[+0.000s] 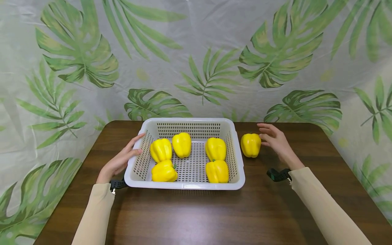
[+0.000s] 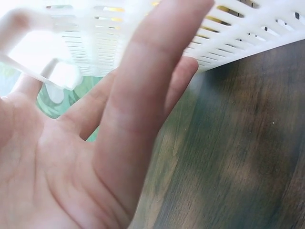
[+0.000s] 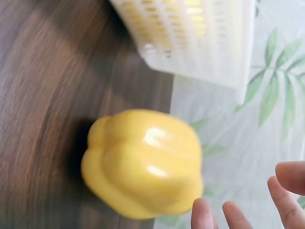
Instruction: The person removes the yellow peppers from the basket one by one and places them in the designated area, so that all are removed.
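Observation:
A white perforated plastic basket (image 1: 183, 185) stands on the table with several yellow bell peppers inside, two at its right side and the others toward the left. My left hand (image 1: 117, 165) rests against the basket's left side, fingertips and thumb at the rim; the left wrist view shows its fingers (image 2: 128, 95) extended along the slotted wall. One more yellow bell pepper (image 1: 250, 145) sits upright on the table just right of the basket. Beside it, my right hand (image 1: 277, 143) has loosely bent fingers, with fingertips right at the pepper's right side and nothing in the grasp.
The dark wood table (image 1: 196, 217) extends in front of the basket and to both sides. Behind its far edge hangs a pale cloth (image 1: 214, 51) printed with green leaves. A black strap (image 1: 278, 174) is on the right wrist, and another on the left.

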A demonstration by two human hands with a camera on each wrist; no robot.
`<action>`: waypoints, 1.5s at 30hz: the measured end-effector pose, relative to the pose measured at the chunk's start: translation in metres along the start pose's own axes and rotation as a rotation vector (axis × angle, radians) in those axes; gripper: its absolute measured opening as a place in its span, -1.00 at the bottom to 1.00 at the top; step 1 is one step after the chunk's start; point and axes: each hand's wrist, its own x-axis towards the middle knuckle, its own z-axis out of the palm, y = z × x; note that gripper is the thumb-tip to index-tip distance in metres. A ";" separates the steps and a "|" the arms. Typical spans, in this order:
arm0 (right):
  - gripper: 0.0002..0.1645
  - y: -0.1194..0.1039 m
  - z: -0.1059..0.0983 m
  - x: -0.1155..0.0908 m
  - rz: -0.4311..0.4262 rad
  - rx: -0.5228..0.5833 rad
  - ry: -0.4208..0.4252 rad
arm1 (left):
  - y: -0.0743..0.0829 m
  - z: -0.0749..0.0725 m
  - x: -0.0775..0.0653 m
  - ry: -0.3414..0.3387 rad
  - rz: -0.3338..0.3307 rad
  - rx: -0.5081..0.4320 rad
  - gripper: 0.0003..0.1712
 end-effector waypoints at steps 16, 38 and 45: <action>-0.40 -0.043 0.030 -0.002 -0.025 0.025 -0.119 | -0.001 0.001 -0.001 0.006 -0.002 0.010 -0.26; -0.46 -0.075 0.098 0.011 -0.063 0.032 -0.263 | -0.001 0.001 0.000 0.028 -0.012 0.029 -0.26; -0.44 -0.081 0.125 0.018 -0.022 0.032 -0.311 | -0.001 0.001 0.001 0.019 -0.007 0.023 -0.26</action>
